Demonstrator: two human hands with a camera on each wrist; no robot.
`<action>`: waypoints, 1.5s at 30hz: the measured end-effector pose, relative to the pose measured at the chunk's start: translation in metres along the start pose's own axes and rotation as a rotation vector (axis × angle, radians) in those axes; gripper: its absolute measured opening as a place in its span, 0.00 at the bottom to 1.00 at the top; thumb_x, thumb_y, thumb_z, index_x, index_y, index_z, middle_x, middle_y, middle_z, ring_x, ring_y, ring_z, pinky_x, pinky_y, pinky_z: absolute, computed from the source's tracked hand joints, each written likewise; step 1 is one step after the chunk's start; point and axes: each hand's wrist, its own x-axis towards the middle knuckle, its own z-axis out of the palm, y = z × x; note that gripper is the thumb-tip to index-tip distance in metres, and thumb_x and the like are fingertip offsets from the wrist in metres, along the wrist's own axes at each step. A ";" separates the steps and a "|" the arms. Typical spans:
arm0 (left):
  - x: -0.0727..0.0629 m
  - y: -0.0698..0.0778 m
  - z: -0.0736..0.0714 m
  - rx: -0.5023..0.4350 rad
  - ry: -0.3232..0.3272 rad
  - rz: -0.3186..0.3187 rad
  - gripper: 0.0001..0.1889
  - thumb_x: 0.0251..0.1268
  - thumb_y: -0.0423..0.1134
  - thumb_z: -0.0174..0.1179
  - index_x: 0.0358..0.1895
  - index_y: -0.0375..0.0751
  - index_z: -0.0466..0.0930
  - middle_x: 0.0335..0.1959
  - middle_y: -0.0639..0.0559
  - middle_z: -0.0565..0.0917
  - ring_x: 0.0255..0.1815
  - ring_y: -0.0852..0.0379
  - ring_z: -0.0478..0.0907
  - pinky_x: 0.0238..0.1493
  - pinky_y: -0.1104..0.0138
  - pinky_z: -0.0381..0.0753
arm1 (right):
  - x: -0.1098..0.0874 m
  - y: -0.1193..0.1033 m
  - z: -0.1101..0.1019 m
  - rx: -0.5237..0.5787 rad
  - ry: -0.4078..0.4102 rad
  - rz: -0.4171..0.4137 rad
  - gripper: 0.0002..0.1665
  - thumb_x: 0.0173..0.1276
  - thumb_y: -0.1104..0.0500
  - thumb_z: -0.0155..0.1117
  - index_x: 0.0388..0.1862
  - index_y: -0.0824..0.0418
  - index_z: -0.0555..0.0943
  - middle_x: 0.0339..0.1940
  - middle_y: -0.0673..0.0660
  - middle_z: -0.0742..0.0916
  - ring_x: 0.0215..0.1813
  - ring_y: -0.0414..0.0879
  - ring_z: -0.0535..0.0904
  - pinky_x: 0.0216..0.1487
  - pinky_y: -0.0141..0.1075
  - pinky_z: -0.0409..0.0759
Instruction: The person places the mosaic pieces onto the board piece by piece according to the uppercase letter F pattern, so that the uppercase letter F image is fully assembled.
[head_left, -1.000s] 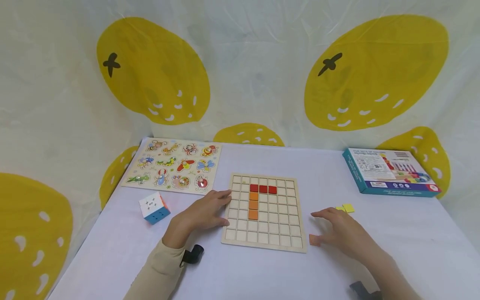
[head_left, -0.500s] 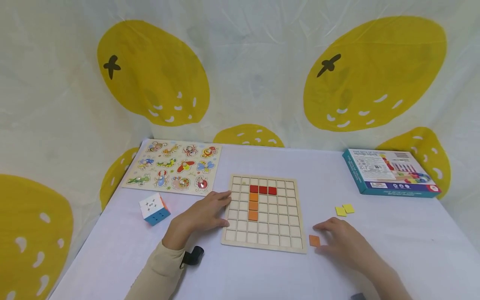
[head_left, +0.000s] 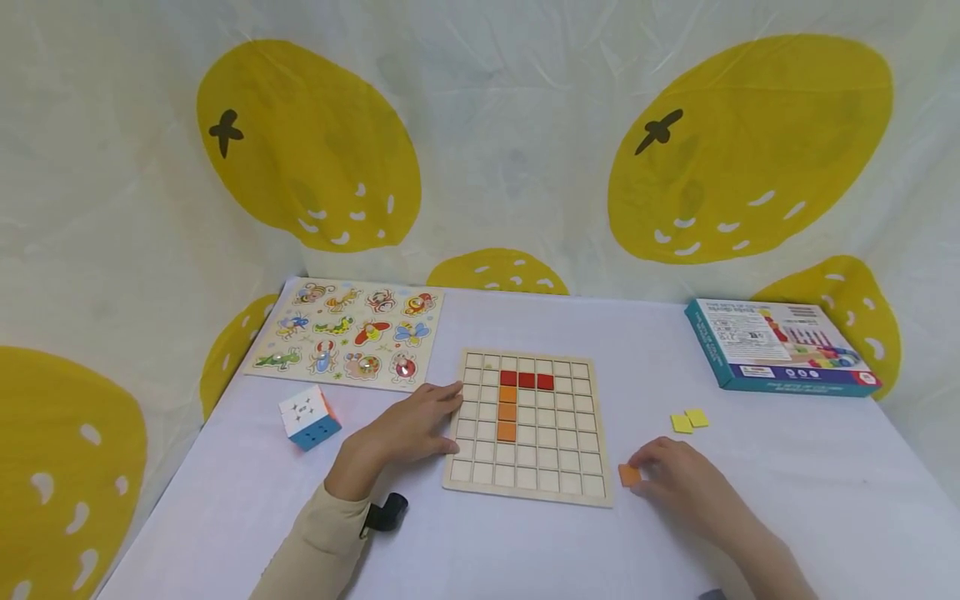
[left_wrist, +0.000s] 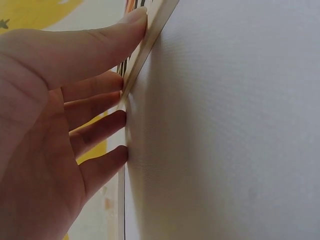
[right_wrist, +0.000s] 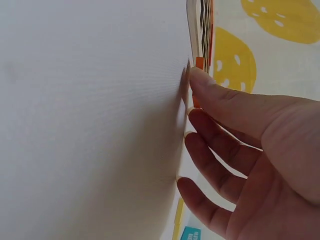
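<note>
My right hand (head_left: 686, 483) pinches a square orange tile (head_left: 628, 475) between thumb and fingers, just off the right edge of a wooden grid board (head_left: 549, 458). In the right wrist view the tile (right_wrist: 199, 62) shows at the thumb tip, its far side partly hidden. My left hand (head_left: 408, 425) rests against the board's left edge with its fingers extended. Thumb and fingertips touch the board's rim (left_wrist: 142, 55) in the left wrist view. On the board, red tiles (head_left: 527, 380) form a short row, with a column of orange tiles (head_left: 507, 412) below its left end.
Two yellow tiles (head_left: 681, 423) lie beyond my right hand. A puzzle cube (head_left: 309, 417) stands left of my left hand, in front of an insect picture puzzle (head_left: 360, 337). A teal-edged box (head_left: 783, 346) lies at the back right. A fruit-printed cloth (head_left: 517, 167) hangs behind.
My right hand has drawn back from the yellow tiles, and its thumb and fingers have closed on the orange tile, which now looks slightly lifted. The left hand and board have stayed put.
</note>
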 end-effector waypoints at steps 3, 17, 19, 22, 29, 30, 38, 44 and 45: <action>0.000 0.001 0.000 0.002 -0.002 -0.005 0.39 0.61 0.48 0.73 0.75 0.43 0.69 0.82 0.53 0.63 0.80 0.48 0.62 0.77 0.53 0.71 | -0.002 -0.001 -0.002 0.056 -0.006 0.018 0.16 0.62 0.56 0.76 0.49 0.55 0.86 0.48 0.50 0.90 0.54 0.50 0.84 0.60 0.54 0.83; 0.000 -0.001 0.001 0.010 -0.005 0.004 0.39 0.62 0.48 0.72 0.75 0.43 0.70 0.82 0.53 0.62 0.81 0.48 0.61 0.77 0.53 0.70 | 0.003 -0.032 0.004 0.170 0.112 -0.170 0.15 0.63 0.55 0.76 0.49 0.50 0.90 0.43 0.42 0.90 0.40 0.30 0.79 0.44 0.26 0.84; 0.000 -0.001 0.002 0.006 -0.003 0.012 0.38 0.62 0.48 0.72 0.74 0.43 0.70 0.82 0.52 0.63 0.81 0.47 0.61 0.77 0.53 0.70 | 0.005 -0.039 0.007 0.171 0.109 -0.192 0.14 0.63 0.54 0.75 0.48 0.49 0.90 0.42 0.41 0.90 0.40 0.30 0.79 0.45 0.26 0.85; 0.000 -0.002 0.003 0.007 -0.002 0.019 0.38 0.61 0.48 0.72 0.74 0.42 0.71 0.82 0.51 0.63 0.81 0.46 0.61 0.77 0.52 0.70 | 0.009 -0.050 0.009 0.187 0.090 -0.208 0.13 0.63 0.54 0.76 0.48 0.49 0.90 0.43 0.42 0.89 0.42 0.33 0.82 0.47 0.28 0.86; 0.000 0.000 -0.001 0.009 -0.004 0.020 0.39 0.61 0.48 0.73 0.75 0.41 0.69 0.82 0.51 0.63 0.81 0.47 0.60 0.78 0.52 0.69 | 0.021 -0.077 0.018 0.219 0.133 -0.282 0.14 0.58 0.59 0.79 0.44 0.55 0.92 0.43 0.47 0.91 0.48 0.44 0.87 0.49 0.31 0.88; 0.000 0.000 -0.001 0.009 -0.004 0.022 0.40 0.61 0.48 0.73 0.75 0.41 0.69 0.82 0.51 0.63 0.81 0.47 0.60 0.78 0.52 0.69 | 0.022 -0.080 0.020 0.216 0.141 -0.294 0.14 0.57 0.59 0.79 0.44 0.55 0.92 0.42 0.46 0.91 0.48 0.44 0.87 0.49 0.30 0.88; 0.001 -0.002 -0.001 -0.012 -0.012 0.026 0.40 0.61 0.48 0.73 0.75 0.41 0.69 0.82 0.50 0.62 0.82 0.46 0.60 0.79 0.52 0.68 | 0.034 -0.104 0.038 0.233 0.101 -0.377 0.11 0.58 0.63 0.78 0.41 0.58 0.92 0.41 0.48 0.91 0.44 0.42 0.87 0.45 0.27 0.87; 0.001 -0.003 -0.001 -0.008 -0.004 0.032 0.40 0.62 0.48 0.72 0.75 0.41 0.68 0.82 0.51 0.62 0.82 0.47 0.60 0.79 0.52 0.67 | 0.035 -0.115 0.045 0.228 0.123 -0.414 0.11 0.55 0.65 0.80 0.38 0.61 0.92 0.38 0.49 0.91 0.41 0.41 0.87 0.42 0.26 0.86; 0.002 -0.003 -0.001 -0.005 -0.002 0.031 0.40 0.62 0.48 0.72 0.75 0.41 0.68 0.82 0.51 0.62 0.82 0.47 0.60 0.79 0.52 0.68 | 0.035 -0.116 0.046 0.223 0.136 -0.417 0.11 0.54 0.65 0.80 0.38 0.61 0.92 0.37 0.49 0.91 0.40 0.42 0.87 0.42 0.26 0.86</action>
